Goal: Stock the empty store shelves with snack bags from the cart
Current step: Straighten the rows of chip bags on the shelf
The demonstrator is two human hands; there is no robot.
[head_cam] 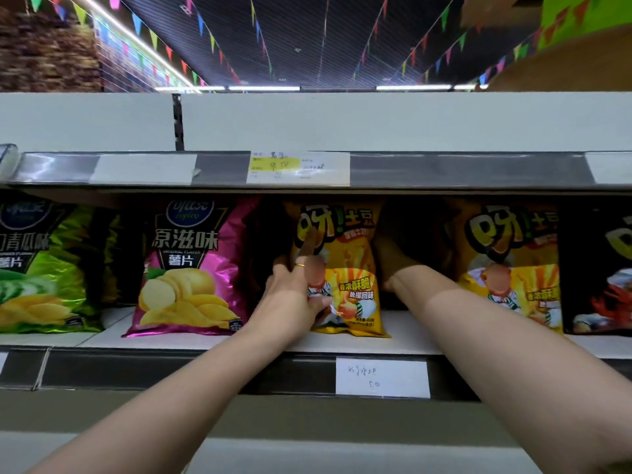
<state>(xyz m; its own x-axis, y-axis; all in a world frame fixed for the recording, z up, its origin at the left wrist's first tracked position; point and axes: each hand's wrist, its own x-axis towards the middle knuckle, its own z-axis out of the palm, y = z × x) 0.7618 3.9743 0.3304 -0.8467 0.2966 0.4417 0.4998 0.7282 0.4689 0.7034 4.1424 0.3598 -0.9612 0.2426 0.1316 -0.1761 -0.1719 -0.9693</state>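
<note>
L hand (294, 295) grips yellow snack bag (352, 268) at its lower-left edge, ringed index finger (307, 248) straight up the front. Bag stands upright on white shelf (403, 333), btwn both hands. R hand (393, 261) is just right of it, fingers in shadow, can't tell grip. Pink bag (191, 268) sits left of L fingers.

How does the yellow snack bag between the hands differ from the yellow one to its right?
The held yellow bag is gripped at its left edge by the left hand, with the right hand at its right side. The right yellow bag has no hand on it.
The held yellow bag stands beside the pink chips bag, while the right yellow bag stands beside a black bag.
Both stand upright on the same shelf and share one printed design.
</note>
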